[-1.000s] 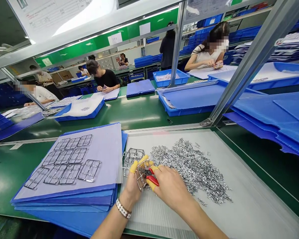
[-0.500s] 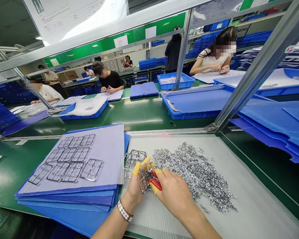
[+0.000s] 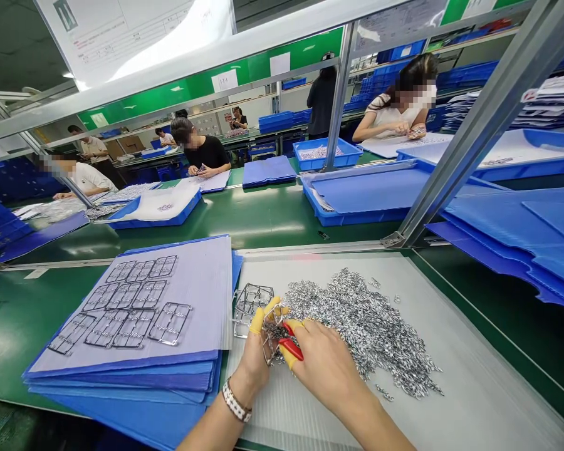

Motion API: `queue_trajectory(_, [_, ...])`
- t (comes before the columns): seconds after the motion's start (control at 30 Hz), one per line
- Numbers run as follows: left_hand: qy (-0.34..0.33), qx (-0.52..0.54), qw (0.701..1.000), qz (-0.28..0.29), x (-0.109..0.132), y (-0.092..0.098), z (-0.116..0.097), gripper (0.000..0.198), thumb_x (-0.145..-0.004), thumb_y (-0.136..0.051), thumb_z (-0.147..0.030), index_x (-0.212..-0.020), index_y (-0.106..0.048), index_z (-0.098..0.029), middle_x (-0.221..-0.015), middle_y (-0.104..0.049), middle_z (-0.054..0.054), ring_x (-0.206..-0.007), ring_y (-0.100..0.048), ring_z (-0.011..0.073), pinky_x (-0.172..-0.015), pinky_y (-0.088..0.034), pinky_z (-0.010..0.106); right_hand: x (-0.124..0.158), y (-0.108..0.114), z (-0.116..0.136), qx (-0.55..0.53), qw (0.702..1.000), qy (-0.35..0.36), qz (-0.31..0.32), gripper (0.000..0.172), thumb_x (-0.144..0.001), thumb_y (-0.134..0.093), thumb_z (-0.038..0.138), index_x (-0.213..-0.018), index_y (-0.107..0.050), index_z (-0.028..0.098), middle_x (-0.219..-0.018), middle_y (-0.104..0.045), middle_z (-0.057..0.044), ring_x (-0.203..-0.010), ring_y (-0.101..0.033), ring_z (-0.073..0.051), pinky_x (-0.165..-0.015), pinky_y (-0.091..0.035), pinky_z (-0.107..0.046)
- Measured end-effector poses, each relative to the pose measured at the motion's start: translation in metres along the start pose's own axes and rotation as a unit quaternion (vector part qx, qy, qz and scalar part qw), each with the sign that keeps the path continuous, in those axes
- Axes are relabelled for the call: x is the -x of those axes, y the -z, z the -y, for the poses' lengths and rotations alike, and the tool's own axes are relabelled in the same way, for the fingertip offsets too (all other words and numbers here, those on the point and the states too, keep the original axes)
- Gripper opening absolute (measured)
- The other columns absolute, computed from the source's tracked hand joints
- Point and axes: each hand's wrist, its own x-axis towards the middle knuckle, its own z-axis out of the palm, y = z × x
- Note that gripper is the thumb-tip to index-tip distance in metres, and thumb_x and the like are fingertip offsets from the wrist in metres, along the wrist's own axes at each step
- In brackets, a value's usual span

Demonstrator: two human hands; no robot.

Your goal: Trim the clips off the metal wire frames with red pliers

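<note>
My left hand [image 3: 252, 358], with yellow covers on its fingertips, is closed around a wire-like metal frame [image 3: 267, 348] holding small shiny parts. My right hand [image 3: 328, 362] grips red-handled pliers [image 3: 291, 349], their jaws pointing into that frame and mostly hidden. Right behind both hands, a heap of small silvery metal pieces [image 3: 361, 329] spreads over a whitish translucent sheet [image 3: 451, 382]. Several more metal frames [image 3: 252, 295] lie just beyond my left fingers. On the left, flat frames with script-like parts [image 3: 132, 328] are set out in rows on a pale board [image 3: 207, 282].
Blue corrugated sheets [image 3: 122, 401] are stacked under the pale board. Across the green bench [image 3: 254, 213] stand blue trays [image 3: 352, 200], and a metal post [image 3: 470, 138] slants up on the right. A co-worker in black [image 3: 204, 150] and a co-worker in white [image 3: 395, 113] sit opposite.
The whole view has shifted slightly. Both hands keep their hold, and the red handles sit at nearly the same place by the frame.
</note>
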Motion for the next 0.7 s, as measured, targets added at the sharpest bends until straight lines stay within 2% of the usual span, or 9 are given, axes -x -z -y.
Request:
queue_trajectory(0.27, [0.0,0.015,1.0,0.001,-0.003,0.002,0.003,0.061,-0.087,-0.042,-0.057,-0.135,-0.05,-0.02,-0.121,-0.063,0.009,-0.11,-0.055,0.0276,-0.084,-0.042,0.035,0.004,-0.006,0.005,0.062,0.997,0.003,-0.053,0.02,-0.078,-0.061,0.021,-0.098,-0.062,0.021,-0.087,-0.066,-0.006,-0.081,-0.061,-0.023,-0.073,-0.04,-0.035])
queue_trajectory(0.43, [0.03,0.019,0.999,-0.007,-0.001,0.004,0.004,0.06,-0.087,-0.043,-0.058,-0.133,-0.052,-0.021,-0.121,-0.063,0.009,-0.108,-0.056,0.0256,-0.081,-0.043,0.032,0.003,-0.003,0.004,0.067,0.997,-0.01,-0.037,0.011,-0.081,-0.058,0.021,-0.092,-0.061,0.02,-0.082,-0.065,-0.006,-0.077,-0.062,-0.023,-0.069,-0.041,-0.034])
queue_trajectory(0.57, [0.051,0.061,0.997,-0.003,-0.003,0.005,-0.002,0.058,-0.086,-0.042,-0.058,-0.13,-0.054,-0.021,-0.119,-0.063,0.009,-0.091,-0.06,0.0213,-0.071,-0.046,0.03,0.004,0.0,-0.005,0.045,0.999,-0.011,-0.028,0.016,-0.084,-0.055,0.025,-0.098,-0.06,0.021,-0.086,-0.066,-0.007,-0.082,-0.062,-0.023,-0.073,-0.041,-0.034])
queue_trajectory(0.7, [0.055,0.095,0.994,0.025,-0.005,0.004,-0.009,0.058,-0.087,-0.041,-0.058,-0.131,-0.052,-0.021,-0.12,-0.062,0.012,-0.088,-0.06,0.0212,-0.075,-0.05,0.035,0.004,0.004,-0.017,0.046,0.998,-0.035,-0.012,0.017,-0.085,-0.053,0.029,-0.097,-0.06,0.02,-0.092,-0.066,-0.008,-0.088,-0.061,-0.025,-0.075,-0.04,-0.036])
